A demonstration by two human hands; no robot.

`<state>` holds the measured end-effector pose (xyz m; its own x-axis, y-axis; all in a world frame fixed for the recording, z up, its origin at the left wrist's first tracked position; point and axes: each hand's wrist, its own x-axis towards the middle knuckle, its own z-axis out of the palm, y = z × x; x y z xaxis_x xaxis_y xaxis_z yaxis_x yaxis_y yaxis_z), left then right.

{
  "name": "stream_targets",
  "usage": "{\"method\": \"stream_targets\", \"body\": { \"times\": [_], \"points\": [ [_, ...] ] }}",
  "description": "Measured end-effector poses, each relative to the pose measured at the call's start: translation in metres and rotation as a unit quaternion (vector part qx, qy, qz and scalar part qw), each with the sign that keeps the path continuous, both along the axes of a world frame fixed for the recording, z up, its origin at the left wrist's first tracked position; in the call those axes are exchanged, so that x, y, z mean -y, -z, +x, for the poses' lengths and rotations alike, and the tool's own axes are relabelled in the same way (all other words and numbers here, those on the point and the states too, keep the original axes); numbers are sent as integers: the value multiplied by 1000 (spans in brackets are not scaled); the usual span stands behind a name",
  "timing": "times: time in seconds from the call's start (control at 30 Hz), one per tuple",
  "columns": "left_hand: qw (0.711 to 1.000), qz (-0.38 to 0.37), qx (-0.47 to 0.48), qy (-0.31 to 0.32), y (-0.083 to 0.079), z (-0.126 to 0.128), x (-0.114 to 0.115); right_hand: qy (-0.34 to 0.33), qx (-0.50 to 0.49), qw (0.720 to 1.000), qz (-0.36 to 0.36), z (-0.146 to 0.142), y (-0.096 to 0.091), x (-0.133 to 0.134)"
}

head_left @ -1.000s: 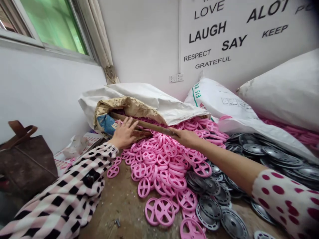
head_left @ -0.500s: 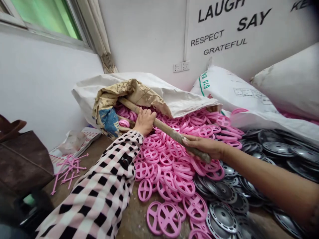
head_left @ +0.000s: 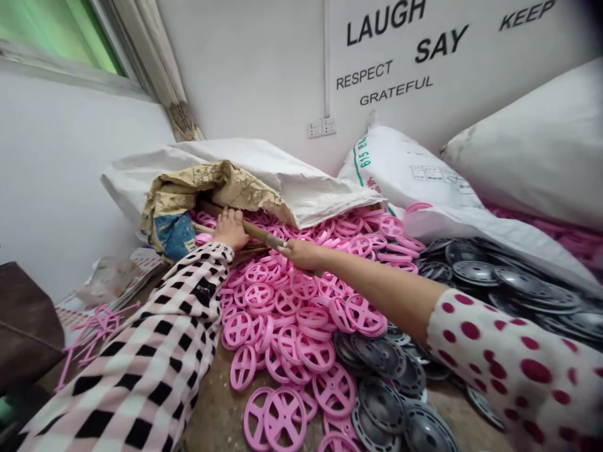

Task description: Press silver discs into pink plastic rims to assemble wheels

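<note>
A wooden stick [head_left: 257,231] reaches into the open mouth of a white and brown sack [head_left: 235,179] lying on its side. My left hand [head_left: 230,228] is closed around the stick near the sack's mouth. My right hand [head_left: 301,253] grips the stick's near end. A heap of pink plastic wheels [head_left: 292,307] spills from the sack across the table under both hands.
Grey metal-look wheel discs [head_left: 490,276] lie to the right and front. Full white sacks [head_left: 405,169] lean on the wall behind. A brown bag [head_left: 23,320] and pink plastic sprues [head_left: 94,329] sit at the left. The wooden tabletop [head_left: 217,414] shows in front.
Both hands took hold of the stick, drew it out toward me and upward, then pushed it back lower and deeper into the sack's mouth. The view shifted right.
</note>
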<state>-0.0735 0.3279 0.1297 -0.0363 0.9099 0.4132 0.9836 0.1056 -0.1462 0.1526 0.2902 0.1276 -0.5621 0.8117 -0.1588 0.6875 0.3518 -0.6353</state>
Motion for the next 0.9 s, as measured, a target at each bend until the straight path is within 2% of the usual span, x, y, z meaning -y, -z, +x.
{"method": "stream_targets", "body": {
  "times": [0.1,0.17,0.33,0.5,0.67,0.77,0.9],
  "points": [
    [999,-3,19,36,8,34,-6,28,-16,998,-57,32,4,5],
    [998,-6,27,53,14,52,-5,50,-13,996,-71,48,5,13],
    [994,-10,51,95,24,71,13,68,-21,994,-85,68,3,47],
    [987,-18,84,134,26,83,42,121,-43,983,-130,81,1,89],
    [978,-30,112,172,29,100,78,130,-63,978,-148,96,0,135],
    [974,-38,124,188,31,114,99,158,-74,972,-159,108,4,160],
    [967,-45,128,214,30,126,126,157,-101,966,-178,120,16,189]
  ]
}}
